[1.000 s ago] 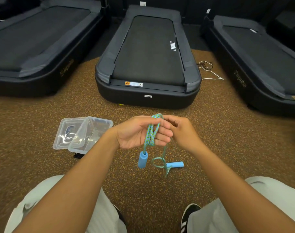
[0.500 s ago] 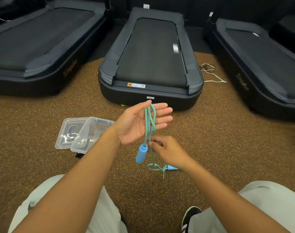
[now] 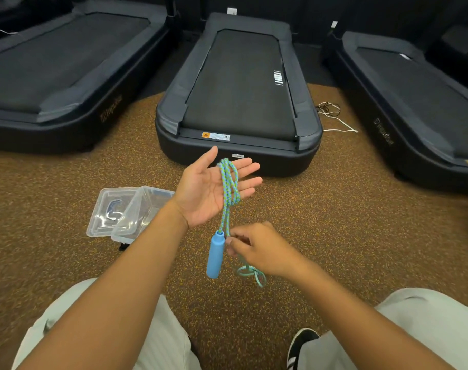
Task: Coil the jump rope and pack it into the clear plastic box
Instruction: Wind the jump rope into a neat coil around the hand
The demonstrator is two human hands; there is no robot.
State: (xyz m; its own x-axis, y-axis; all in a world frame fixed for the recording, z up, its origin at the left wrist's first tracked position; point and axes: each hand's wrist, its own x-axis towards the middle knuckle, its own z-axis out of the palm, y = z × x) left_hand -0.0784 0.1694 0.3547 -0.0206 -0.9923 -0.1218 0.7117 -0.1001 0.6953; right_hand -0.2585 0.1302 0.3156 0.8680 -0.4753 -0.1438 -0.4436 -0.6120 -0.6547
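Your left hand [image 3: 211, 188] is raised palm-up just in front of the middle treadmill [image 3: 238, 97], fingers straight and spread, with loops of the blue-green braided jump rope [image 3: 228, 188] draped over them rather than clutched. From that open grip the strands hang down toward you, and one blue foam handle [image 3: 215, 255] dangles upright at their lower end, clear of the brown speckled carpet [image 3: 347, 222]. Your right hand [image 3: 259, 249] sits just below and nearer you than the left, its grip closed in a pinch on the hanging rope right beside the handle's top; the fingertips [image 3: 228, 243] press the cord between them. Beneath that hand a further length of rope curls in a loose loop [image 3: 250, 273] on or just above the carpet; which of the two cannot be told. The clear plastic box [image 3: 139, 212] rests open on the carpet to the left of the middle treadmill's near end, close by your left forearm, with its clear lid [image 3: 110, 212] lying flat against its far left side. No rope is in the box. Two more treadmills flank the middle one, and a thin white cable [image 3: 336, 121] trails on the carpet just off the middle treadmill's right edge. Your light trousers [image 3: 427, 324] and one dark shoe [image 3: 300, 343] fill the bottom of the view.
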